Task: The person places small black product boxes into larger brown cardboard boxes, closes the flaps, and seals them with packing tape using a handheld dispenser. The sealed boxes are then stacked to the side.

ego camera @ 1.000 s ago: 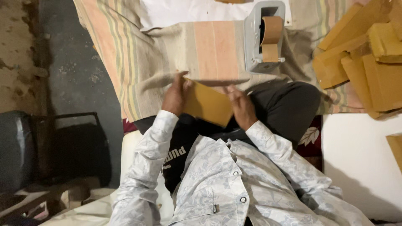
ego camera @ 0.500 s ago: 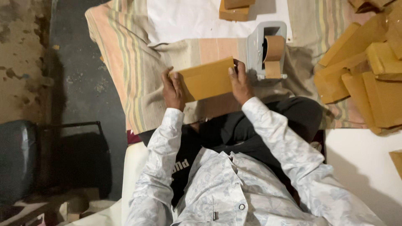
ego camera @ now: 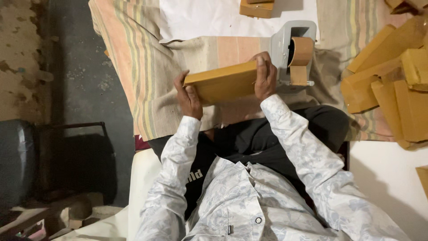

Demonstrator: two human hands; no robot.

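I hold a flat brown cardboard box (ego camera: 225, 82) in both hands, above a striped cloth (ego camera: 147, 76). My left hand (ego camera: 188, 97) grips its left end from below. My right hand (ego camera: 265, 76) clasps its right end, fingers over the top edge. Just right of the box stands a grey tape dispenser (ego camera: 290, 49) with a roll of brown tape (ego camera: 301, 52). A strip of tape hangs from the roll.
A pile of several brown boxes (ego camera: 392, 85) lies at the right. Another brown box (ego camera: 256, 8) rests on a white sheet (ego camera: 205, 18) at the top. A dark chair (ego camera: 26, 165) stands at the left on the concrete floor.
The box has been lifted and turned from lying flat near my lap to standing on edge beside the tape dispenser. Both hands moved up and right with it.
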